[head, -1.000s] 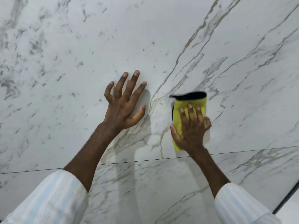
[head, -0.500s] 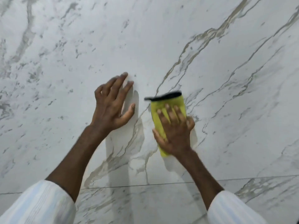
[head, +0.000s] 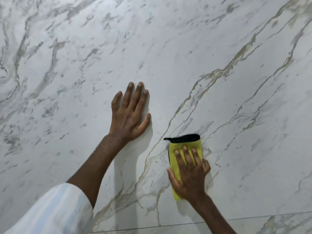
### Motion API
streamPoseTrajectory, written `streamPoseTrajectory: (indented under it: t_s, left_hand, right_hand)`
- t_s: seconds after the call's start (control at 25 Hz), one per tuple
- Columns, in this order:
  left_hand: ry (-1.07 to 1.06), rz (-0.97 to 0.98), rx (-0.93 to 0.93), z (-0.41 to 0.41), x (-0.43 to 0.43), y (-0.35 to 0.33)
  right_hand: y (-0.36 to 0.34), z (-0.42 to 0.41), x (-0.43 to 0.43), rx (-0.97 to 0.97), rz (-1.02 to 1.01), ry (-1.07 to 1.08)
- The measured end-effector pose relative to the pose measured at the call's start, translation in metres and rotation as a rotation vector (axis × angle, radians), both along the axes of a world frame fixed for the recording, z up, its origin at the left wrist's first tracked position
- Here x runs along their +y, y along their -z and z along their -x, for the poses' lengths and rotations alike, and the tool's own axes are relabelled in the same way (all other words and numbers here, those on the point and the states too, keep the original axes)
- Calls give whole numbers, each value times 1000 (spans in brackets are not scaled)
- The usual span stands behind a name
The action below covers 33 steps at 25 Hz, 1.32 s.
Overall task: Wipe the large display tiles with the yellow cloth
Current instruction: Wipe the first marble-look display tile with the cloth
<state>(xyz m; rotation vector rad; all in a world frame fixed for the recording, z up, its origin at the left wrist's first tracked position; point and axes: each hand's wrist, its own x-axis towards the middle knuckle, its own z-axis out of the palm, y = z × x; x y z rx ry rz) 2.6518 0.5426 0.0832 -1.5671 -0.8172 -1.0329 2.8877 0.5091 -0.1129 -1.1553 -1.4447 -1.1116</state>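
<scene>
A large white marble-look display tile (head: 185, 56) with grey and gold veins fills the view. My left hand (head: 130, 115) lies flat against it, fingers straight and close together, near the middle. To its lower right, my right hand (head: 190, 174) presses a folded yellow cloth (head: 183, 144) with a black edge flat onto the tile. The fingers lie straight over the cloth, with the thumb at its left side. The hand covers the lower part of the cloth.
A thin joint line (head: 253, 217) runs across the bottom, with a second marble tile (head: 278, 225) below it. My pale striped sleeve (head: 50, 211) shows at the lower left.
The view has tilted upward, so the joint line sits lower in the frame. My left hand has moved up and closed its spread fingers. The cloth has dropped relative to the left hand.
</scene>
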Motion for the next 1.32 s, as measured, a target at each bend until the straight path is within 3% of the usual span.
streamPoseTrajectory:
  t_s: [0.12,0.24,0.32,0.4,0.6,0.8,1.04,1.2,1.32]
  left_hand:
    - [143,-29,36,-2,-14,-27]
    - [120,-51,26,-12,-20,-76]
    - [96,-45,91,-11,-10,-91]
    - [86,-58,142,-6,2,-81]
    - [188,-51,112,-1,2,-58]
    - [133,-143,-8,2,-9,-117]
    - [88,-165,89,-6,12,-122]
    - [112,-160,81,-2,10,-119]
    - [101,-137,47,-8,7,-117]
  right_hand:
    - [-124,5,9,-63,-74,-39]
    - [-279,9,14,10,-122,-14]
    - [-329,7,13,83,-138,-13]
    - [-317,9,13,110,-145,-4]
    - [-210,15,11,17,-97,14]
    - [-325,0,15,9,-83,18]
    - [-497,-6,13,92,-29,-55]
    - [-523,-38,5,134,-2,-64]
    - [-493,-68,3,151,-13,-63]
